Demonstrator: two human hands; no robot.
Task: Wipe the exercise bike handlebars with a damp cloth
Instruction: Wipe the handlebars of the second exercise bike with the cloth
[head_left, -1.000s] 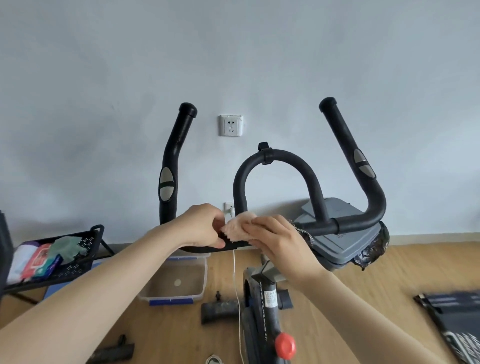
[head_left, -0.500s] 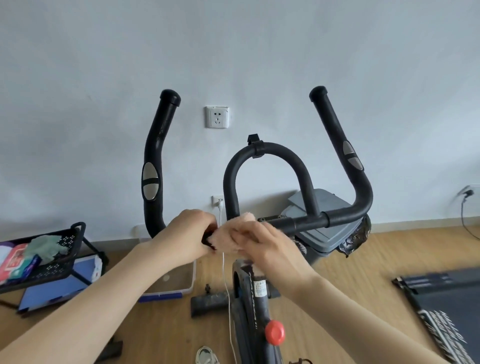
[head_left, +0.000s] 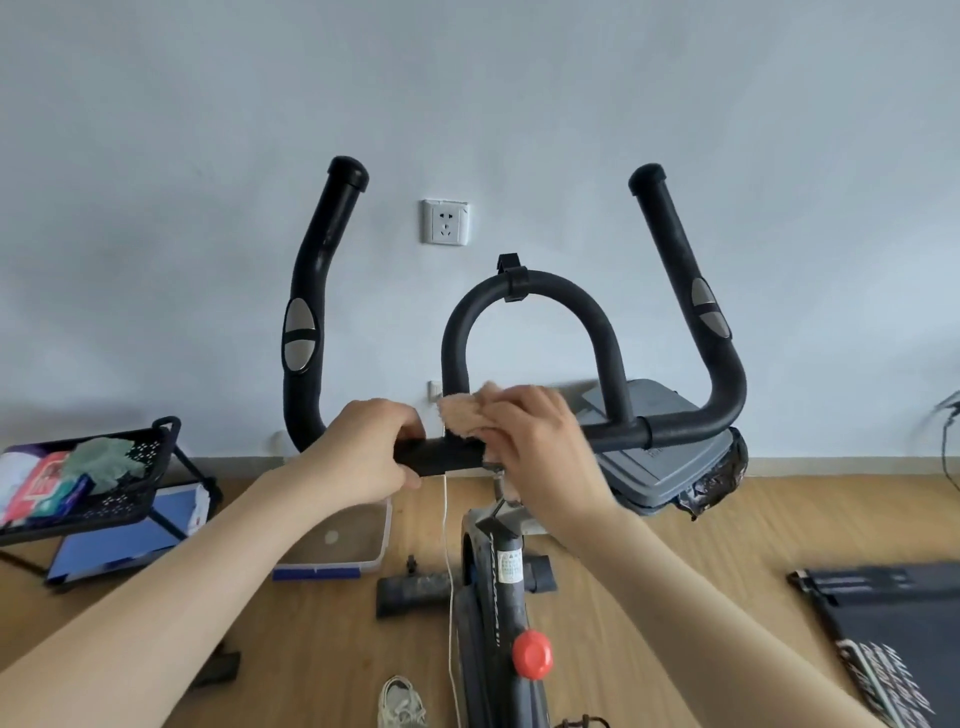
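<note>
Two bare arms reach up to the black handlebars (head_left: 675, 431). Below the bar, a red knob (head_left: 532, 653) sits on the bike post. Left hand (head_left: 363, 452) fingers curl tight around the bar. Just beside it, the right hand (head_left: 540, 447) presses a fluffy tan cloth (head_left: 465, 415) onto the bar, fingers bent over it. Behind the bar, a white socket (head_left: 445, 222) sits on the wall.

1. A white wall socket (head_left: 444, 222) sits on the pale wall.
2. A black perforated basket (head_left: 124, 499) at left holds a green rag (head_left: 101, 460) and packets.
3. A clear plastic tub (head_left: 340, 543) rests on the wooden floor (head_left: 675, 545).
4. A dark mat (head_left: 893, 634) lies at right.
5. A grey lidded bin (head_left: 660, 467) stands by the wall.
</note>
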